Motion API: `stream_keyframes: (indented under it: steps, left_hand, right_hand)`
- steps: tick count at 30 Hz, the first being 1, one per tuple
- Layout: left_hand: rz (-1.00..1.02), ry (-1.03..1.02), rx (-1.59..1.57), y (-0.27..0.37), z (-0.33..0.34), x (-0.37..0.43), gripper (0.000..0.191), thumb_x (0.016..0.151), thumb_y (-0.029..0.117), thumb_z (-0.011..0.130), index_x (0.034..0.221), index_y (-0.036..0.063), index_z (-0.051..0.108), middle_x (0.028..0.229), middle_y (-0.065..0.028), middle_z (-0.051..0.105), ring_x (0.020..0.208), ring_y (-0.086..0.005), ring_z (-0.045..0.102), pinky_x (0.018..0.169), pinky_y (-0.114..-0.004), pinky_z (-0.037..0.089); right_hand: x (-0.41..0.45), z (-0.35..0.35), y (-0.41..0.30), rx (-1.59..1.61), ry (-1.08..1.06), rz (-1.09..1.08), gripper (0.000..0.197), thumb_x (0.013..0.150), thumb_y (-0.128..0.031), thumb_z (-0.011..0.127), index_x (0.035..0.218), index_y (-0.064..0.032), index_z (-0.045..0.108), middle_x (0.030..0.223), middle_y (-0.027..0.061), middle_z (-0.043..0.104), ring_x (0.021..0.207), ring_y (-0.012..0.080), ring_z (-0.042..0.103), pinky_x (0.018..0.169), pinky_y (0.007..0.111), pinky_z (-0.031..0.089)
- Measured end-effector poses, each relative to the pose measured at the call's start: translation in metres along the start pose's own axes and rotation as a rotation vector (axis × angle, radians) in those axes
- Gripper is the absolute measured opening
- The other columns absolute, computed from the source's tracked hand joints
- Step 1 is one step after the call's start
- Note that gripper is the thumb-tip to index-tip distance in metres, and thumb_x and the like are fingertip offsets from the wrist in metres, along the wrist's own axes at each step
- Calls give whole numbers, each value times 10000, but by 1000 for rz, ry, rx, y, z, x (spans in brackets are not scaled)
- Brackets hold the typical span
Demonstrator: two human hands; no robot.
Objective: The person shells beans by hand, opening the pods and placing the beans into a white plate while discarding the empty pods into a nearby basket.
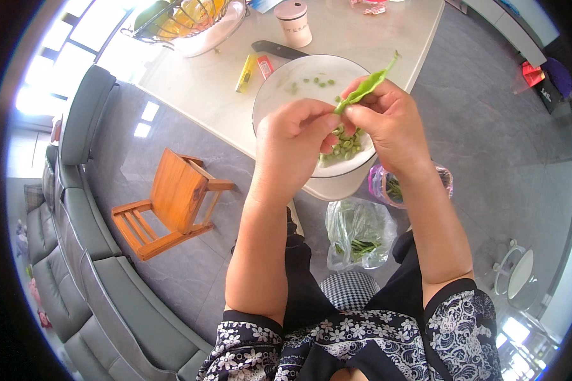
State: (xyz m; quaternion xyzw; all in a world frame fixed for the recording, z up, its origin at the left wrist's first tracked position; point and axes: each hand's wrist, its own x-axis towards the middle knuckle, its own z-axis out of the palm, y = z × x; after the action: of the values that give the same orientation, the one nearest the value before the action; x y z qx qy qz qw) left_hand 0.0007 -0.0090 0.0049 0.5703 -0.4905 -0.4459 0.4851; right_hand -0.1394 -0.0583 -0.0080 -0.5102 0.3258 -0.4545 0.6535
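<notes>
A green bean pod (368,86) is held between both hands over a wide white bowl with a dark rim (286,78). My left hand (298,138) pinches the pod's lower end between thumb and fingers. Higher up, my right hand (386,119) grips the same pod, whose stem end points up and to the right. Shelled green beans (347,144) lie heaped in the near part of the bowl, partly hidden by my hands. Several loose beans (321,83) are scattered toward the bowl's far side.
The bowl stands at the corner of a pale table (195,90). Behind it are a black-handled knife (279,49), a pink lidded cup (294,26) and a wire fruit basket (186,21). Below hangs or stands a clear plastic bag of pods (360,238). A wooden chair (176,195) stands left.
</notes>
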Motion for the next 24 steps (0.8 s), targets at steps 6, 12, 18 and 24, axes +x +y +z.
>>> stream_keyframes:
  steps: [6, 12, 18, 24]
  left_hand:
    - [-44, 13, -50, -3, 0, 3, 130, 878, 64, 553, 922, -42, 613, 721, -52, 612, 606, -99, 566, 561, -221, 475]
    - [-67, 33, -115, -7, -2, 6, 173, 881, 82, 507, 862, -47, 620, 696, -50, 601, 596, -97, 550, 536, -232, 457]
    - [-55, 11, -85, -5, -5, 6, 141, 897, 91, 539, 921, -30, 609, 752, -44, 609, 622, -94, 563, 550, -225, 461]
    - [171, 135, 130, -9, -4, 6, 149, 854, -4, 553, 996, 9, 598, 810, -43, 619, 689, -89, 583, 605, -226, 469]
  right_hand:
    - [1, 4, 4, 91, 48, 8, 119, 767, 9, 542, 883, 21, 566, 770, 52, 588, 647, 90, 542, 592, 216, 452]
    - [0, 6, 1, 110, 50, 25, 138, 762, 11, 535, 896, 23, 567, 763, 56, 581, 643, 99, 537, 598, 221, 445]
    - [2, 3, 1, 130, 41, 45, 129, 768, 11, 534, 890, 14, 577, 745, 50, 572, 629, 102, 524, 583, 220, 428]
    - [3, 8, 2, 176, 69, 73, 115, 785, -7, 546, 896, 3, 574, 752, 51, 573, 619, 108, 527, 582, 222, 430]
